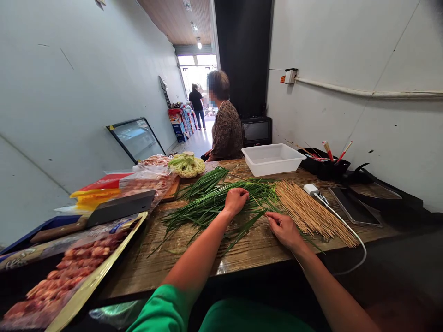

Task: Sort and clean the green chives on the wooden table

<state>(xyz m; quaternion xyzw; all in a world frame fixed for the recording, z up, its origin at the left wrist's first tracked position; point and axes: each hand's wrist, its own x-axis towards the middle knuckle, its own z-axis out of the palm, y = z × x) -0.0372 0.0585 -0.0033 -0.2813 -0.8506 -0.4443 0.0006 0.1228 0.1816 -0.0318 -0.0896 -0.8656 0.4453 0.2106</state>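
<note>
In the head view, a wooden table (pixel 157 263) across the lower half of the frame, with a heap of long green leaves (pixel 204 203) near its middle. At the centre of the frame, the left hand (pixel 236 201) over this heap, with fingers curled inward; impossible to tell what exactly between the fingertips. A little lower and to the right, the right hand (pixel 284 230), with thumb and forefinger pinched on the end of some loose leaves (pixel 244 233); near these fingertips, also a thin stick (pixel 255 201), slanting toward the left hand. Right of centre, a wide pile of wooden sticks (pixel 311 212), just beside the right hand. Above this pile, a white tub (pixel 273 160); farther right, a white charger (pixel 310 189) and a dark phone (pixel 355 205). Left of centre, above the heap, a cauliflower (pixel 187 167); at the lower left, a cleaver (pixel 119 208) and a pack of meat (pixel 76 265). At the upper middle, a person in a patterned top (pixel 226 129).
</note>
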